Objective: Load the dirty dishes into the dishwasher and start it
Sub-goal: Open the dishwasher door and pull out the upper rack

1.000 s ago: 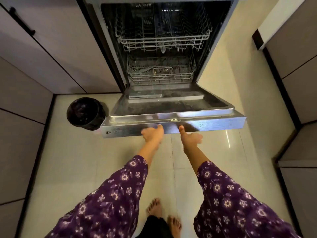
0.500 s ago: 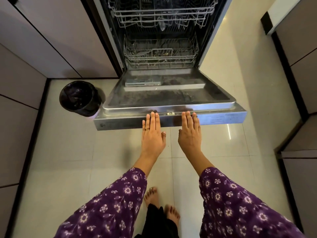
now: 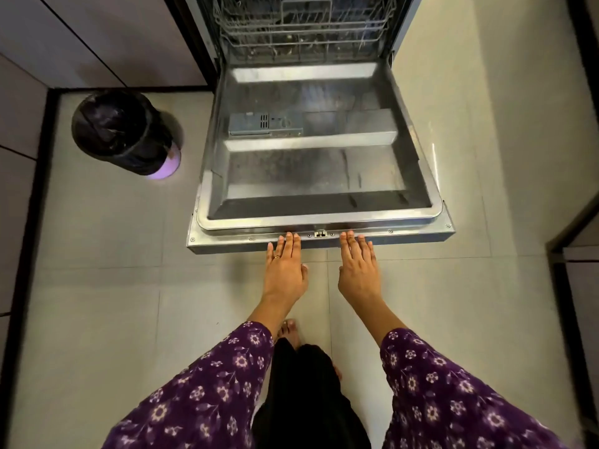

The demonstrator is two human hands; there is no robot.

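The dishwasher's steel door [image 3: 319, 170] lies folded down flat over the tiled floor, with its detergent compartment [image 3: 265, 124] on the inner face. Behind it the lower wire rack [image 3: 303, 37] sits inside the machine, and I cannot make out dishes in it. My left hand [image 3: 285, 268] rests palm down with its fingertips on the door's front edge, left of the latch [image 3: 320, 233]. My right hand [image 3: 358, 270] lies flat the same way to the latch's right. Neither hand holds anything.
A round bin lined with a black bag [image 3: 124, 131] stands on the floor left of the door. Grey cabinet fronts [image 3: 22, 131] line the left side, more cabinets [image 3: 580, 286] the right. My bare feet [image 3: 291, 330] stand on pale tiles [image 3: 113, 319] below the door.
The door has swung down from partly lowered to flat. Both hands went from curled fingers at its edge to flat palms on it. My view has tilted downwards.
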